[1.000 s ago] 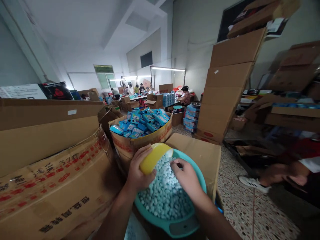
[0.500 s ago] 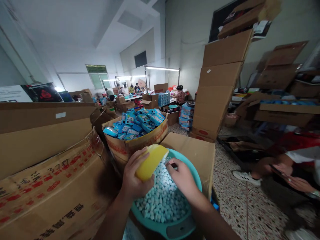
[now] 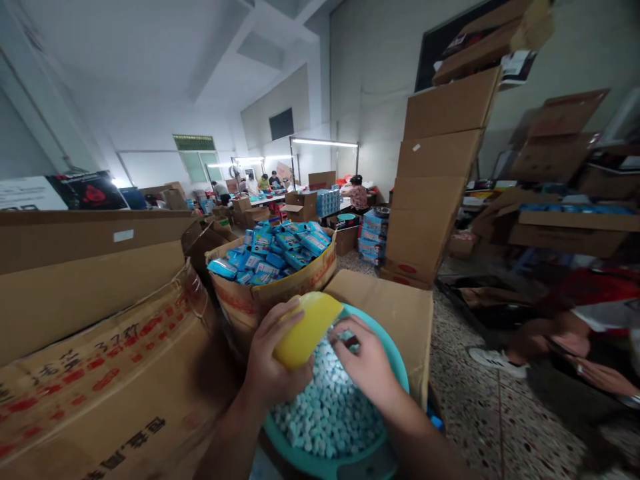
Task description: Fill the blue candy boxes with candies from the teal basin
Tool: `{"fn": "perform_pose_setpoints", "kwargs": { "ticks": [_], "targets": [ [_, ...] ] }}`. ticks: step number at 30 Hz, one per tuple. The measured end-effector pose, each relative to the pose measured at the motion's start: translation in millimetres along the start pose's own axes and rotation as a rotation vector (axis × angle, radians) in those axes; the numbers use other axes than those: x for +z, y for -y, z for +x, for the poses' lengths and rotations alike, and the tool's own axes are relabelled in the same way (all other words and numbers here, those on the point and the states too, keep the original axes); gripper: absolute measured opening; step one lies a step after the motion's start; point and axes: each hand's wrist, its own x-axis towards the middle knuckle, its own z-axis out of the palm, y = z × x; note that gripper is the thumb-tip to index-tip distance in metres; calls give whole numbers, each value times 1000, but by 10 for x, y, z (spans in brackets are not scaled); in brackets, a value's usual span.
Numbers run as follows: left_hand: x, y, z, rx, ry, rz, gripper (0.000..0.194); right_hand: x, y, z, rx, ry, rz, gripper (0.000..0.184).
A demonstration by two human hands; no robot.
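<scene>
My left hand point(image 3: 267, 360) is wrapped round a smooth yellow bowl point(image 3: 306, 330), thumb below and fingers over its outer side. The bowl is tipped, its mouth facing right and down, so its inside is mostly hidden. Beneath it stands a teal basin point(image 3: 401, 363) holding a heap of small rounded pale-blue pieces point(image 3: 327, 417). Close to the bowl's lower rim is my right hand point(image 3: 367, 360), its fingers curled and thumb near the fingertips above the pieces. Whatever those fingers may hold cannot be made out.
Behind the basin, a round carton point(image 3: 270, 293) brims with blue packets point(image 3: 273, 250). A large cardboard box point(image 3: 90, 360) stands at left, a closed carton point(image 3: 395, 300) at right. A tall cardboard stack point(image 3: 430, 193) rises beyond. A seated person point(image 3: 575, 347) is at far right.
My right hand has shifted slightly, its fingers now curled closer to the bowl's rim. The bowl stays tipped in my left hand. The whole view has moved a little.
</scene>
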Motion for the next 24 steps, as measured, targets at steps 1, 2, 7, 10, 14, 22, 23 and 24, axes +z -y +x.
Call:
{"fn": "perform_pose_setpoints", "kwargs": {
  "ticks": [1, 2, 7, 10, 14, 22, 23, 24],
  "targets": [
    [4, -3, 4, 8, 4, 10, 66, -7, 37, -10, -80, 26, -8, 11],
    [10, -7, 8, 16, 8, 20, 67, -12, 72, -20, -156, 59, -26, 17],
    [56, -53, 20, 71, 26, 10, 71, 13, 178, -73, -271, 296, -196, 58],
    [84, -74, -1, 81, 42, -11, 73, 49, 198, -99, -232, 372, -250, 59],
    [94, -41, -32, 45, 37, -12, 74, 68, 260, -102, -182, 407, -249, 61],
    [49, 42, -21, -84, 24, -27, 73, 25, 329, -57, -190, 445, -253, 40],
    [48, 41, -23, -91, 1, -24, 71, 20, 317, -56, -180, 440, -266, 35],
    [46, 39, -26, -97, -22, -23, 69, 16, 304, -55, -167, 431, -277, 30]
  ]
}}
